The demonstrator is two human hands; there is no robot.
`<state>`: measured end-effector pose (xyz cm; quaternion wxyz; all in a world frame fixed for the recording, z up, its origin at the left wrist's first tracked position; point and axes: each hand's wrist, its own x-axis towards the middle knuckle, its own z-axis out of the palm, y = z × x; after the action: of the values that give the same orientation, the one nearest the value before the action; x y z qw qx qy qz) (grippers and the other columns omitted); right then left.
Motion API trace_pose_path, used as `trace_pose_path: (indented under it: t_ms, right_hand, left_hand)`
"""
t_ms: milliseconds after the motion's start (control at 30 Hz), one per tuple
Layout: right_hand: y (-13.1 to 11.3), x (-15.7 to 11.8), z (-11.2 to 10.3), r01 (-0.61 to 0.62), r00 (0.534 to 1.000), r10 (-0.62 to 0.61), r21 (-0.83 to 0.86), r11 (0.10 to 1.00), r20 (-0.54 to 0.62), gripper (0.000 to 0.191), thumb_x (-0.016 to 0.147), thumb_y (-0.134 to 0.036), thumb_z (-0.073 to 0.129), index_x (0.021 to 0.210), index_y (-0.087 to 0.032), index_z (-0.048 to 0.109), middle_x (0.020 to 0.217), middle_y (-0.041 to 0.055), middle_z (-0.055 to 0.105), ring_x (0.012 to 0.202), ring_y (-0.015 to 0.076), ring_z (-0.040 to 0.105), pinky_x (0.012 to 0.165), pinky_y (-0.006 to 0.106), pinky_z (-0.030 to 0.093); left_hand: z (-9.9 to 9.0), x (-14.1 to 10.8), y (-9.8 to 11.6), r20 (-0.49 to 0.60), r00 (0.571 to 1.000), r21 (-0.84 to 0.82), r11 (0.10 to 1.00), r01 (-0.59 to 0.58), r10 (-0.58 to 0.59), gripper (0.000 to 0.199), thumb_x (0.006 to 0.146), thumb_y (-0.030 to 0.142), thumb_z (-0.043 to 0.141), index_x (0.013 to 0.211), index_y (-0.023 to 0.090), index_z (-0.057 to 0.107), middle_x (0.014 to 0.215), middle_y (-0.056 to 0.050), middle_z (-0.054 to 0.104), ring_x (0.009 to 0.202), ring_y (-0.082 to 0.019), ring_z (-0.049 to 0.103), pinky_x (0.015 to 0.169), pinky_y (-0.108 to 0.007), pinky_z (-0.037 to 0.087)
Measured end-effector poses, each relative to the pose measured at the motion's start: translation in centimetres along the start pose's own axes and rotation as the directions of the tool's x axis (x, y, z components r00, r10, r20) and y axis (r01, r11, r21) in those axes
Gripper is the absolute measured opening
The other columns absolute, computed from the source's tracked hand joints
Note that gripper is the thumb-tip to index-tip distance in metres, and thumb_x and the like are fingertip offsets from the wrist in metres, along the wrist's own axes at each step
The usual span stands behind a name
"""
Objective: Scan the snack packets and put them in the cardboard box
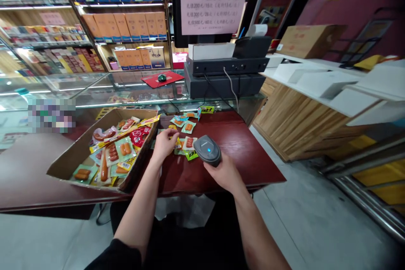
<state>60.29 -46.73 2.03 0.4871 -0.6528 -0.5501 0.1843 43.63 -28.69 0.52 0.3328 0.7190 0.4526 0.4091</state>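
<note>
My right hand (226, 173) is wrapped round the grip of a dark grey barcode scanner (207, 150) with a small blue light on top. The scanner is over the dark red table, close to several small packets. My left hand (166, 145) is beside the cardboard box, its fingers curled together among the packets; a yellow wrapper shows by the fingertips, but what they hold is hidden. Between my hands is a sausage packet (190, 142), with a green packet (191, 155) below it. Farther back is another sausage packet (189, 127).
An open cardboard box (68, 156) of packaged sausages and snacks stands left on the table (228, 135). Behind are a glass counter (126, 93), a mouse (162, 77) on a red mat, and a cash drawer (221, 86) with hanging cables. Wooden cabinets (294, 122) stand right.
</note>
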Motion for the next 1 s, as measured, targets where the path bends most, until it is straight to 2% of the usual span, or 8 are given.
trace_pose_path:
  t_ms: [133,267,333,433,533,667,800,1000]
  right_hand:
    - [-0.2,-0.2,0.3,-0.002,1.0,0.002,-0.032,0.999,-0.002,0.041,0.075,-0.021,0.065,0.116,-0.019,0.067,0.108,0.0092,0.075,0.102,0.0264,0.07,0.085,0.033,0.055]
    - [0.1,-0.8,-0.4,-0.021,0.998,0.017,-0.081,0.996,-0.059,0.038,0.075,-0.022,0.065,0.112,-0.017,0.068,0.104,0.0098,0.075,0.098,0.0265,0.071,0.083,0.033,0.055]
    - [0.1,-1.1,-1.0,-0.024,0.997,0.016,-0.101,0.995,-0.08,0.037,0.075,-0.023,0.065,0.111,-0.016,0.068,0.103,0.0103,0.075,0.097,0.0268,0.071,0.082,0.034,0.056]
    - [0.0,-1.6,-1.8,-0.015,0.995,0.003,-0.113,0.993,-0.1,0.04,0.075,-0.022,0.064,0.113,-0.016,0.068,0.104,0.0103,0.075,0.098,0.0266,0.071,0.085,0.035,0.055]
    - [0.0,-2.0,-2.2,-0.016,0.993,0.003,-0.109,0.994,-0.122,0.039,0.074,-0.022,0.064,0.113,-0.016,0.068,0.101,0.0095,0.076,0.095,0.0259,0.072,0.083,0.033,0.056]
    - [-0.1,-1.9,-1.6,0.015,0.995,-0.025,-0.101,0.995,-0.101,0.035,0.074,-0.022,0.064,0.108,-0.017,0.068,0.102,0.0099,0.075,0.096,0.026,0.071,0.084,0.034,0.055]
    - [-1.1,-1.6,0.4,0.053,0.998,-0.056,-0.085,0.995,-0.039,0.036,0.074,-0.023,0.064,0.11,-0.018,0.067,0.103,0.0101,0.075,0.096,0.0259,0.071,0.083,0.033,0.055]
    - [-2.9,-1.7,3.4,0.063,0.993,-0.057,-0.057,0.996,0.102,0.032,0.075,-0.023,0.063,0.106,-0.018,0.067,0.099,0.0093,0.076,0.092,0.0253,0.072,0.078,0.031,0.054]
  left_hand:
    - [1.5,-0.9,2.0,0.17,0.968,0.254,0.941,-0.222,0.183,0.032,0.075,0.037,0.072,0.103,0.02,0.073,0.1,-0.014,0.069,0.099,-0.029,0.062,0.093,-0.039,0.044]
    - [4.9,-1.0,3.9,0.372,0.926,0.513,0.817,-0.265,0.067,0.032,0.069,0.031,0.077,0.095,0.013,0.073,0.103,-0.024,0.067,0.108,-0.039,0.059,0.094,-0.046,0.043]
    - [6.3,-0.8,4.2,0.389,0.921,0.566,0.792,-0.232,-0.009,0.023,0.071,0.027,0.075,0.086,0.01,0.072,0.101,-0.028,0.067,0.108,-0.041,0.06,0.09,-0.047,0.045]
    - [7.1,-0.1,3.8,0.339,0.94,0.533,0.832,-0.152,-0.046,0.01,0.077,0.02,0.067,0.083,0.012,0.07,0.094,-0.025,0.069,0.099,-0.037,0.065,0.086,-0.043,0.046]
    - [6.1,0.8,2.8,0.253,0.967,0.376,0.923,-0.083,-0.016,0.009,0.075,0.015,0.066,0.083,0.016,0.068,0.09,-0.018,0.071,0.093,-0.031,0.068,0.084,-0.039,0.047]
    - [3.2,1.2,1.7,0.117,0.99,-0.118,0.989,0.088,-0.074,0.018,0.067,0.019,0.074,0.082,0.018,0.064,0.082,-0.007,0.072,0.081,-0.024,0.068,0.076,-0.033,0.05]
    - [0.4,-0.2,1.4,0.052,0.973,-0.549,0.808,0.216,-0.225,0.036,0.057,0.026,0.084,0.082,0.016,0.061,0.074,-0.002,0.07,0.067,-0.016,0.065,0.064,-0.026,0.05]
    - [-2.8,-4.1,0.3,0.046,0.941,-0.744,0.618,0.256,-0.334,0.049,0.052,0.029,0.089,0.09,0.016,0.06,0.086,-0.002,0.07,0.072,-0.015,0.067,0.063,-0.026,0.054]
